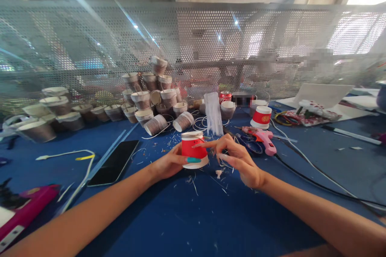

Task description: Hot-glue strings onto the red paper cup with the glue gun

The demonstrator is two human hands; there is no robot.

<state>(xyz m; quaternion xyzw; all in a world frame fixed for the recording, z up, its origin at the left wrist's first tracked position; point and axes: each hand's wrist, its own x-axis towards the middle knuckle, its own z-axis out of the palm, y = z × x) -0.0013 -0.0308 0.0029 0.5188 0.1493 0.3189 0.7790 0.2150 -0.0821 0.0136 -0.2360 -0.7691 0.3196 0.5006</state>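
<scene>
A red paper cup [193, 146] with white bands at top and bottom stands in front of me, apparently turned upside down. My left hand [169, 164] is closed around its left side, the thumb with a teal nail lying across the front. From the right, my right hand [243, 164] reaches over with its index finger stretched out to the cup's side, at some small dark marks. Thumb and index finger are apart there, and I see nothing held in that hand. White thread scraps lie on the blue tabletop [193, 217] around the cup.
A pink glue gun [265, 141] with a black cord lies right, near another red cup [261, 118]. Behind stand a stack of grey-brown cups [141, 100] and a bundle of white strips [213, 114]. A phone [116, 162] lies left. Perforated metal panels [208, 40] rise behind.
</scene>
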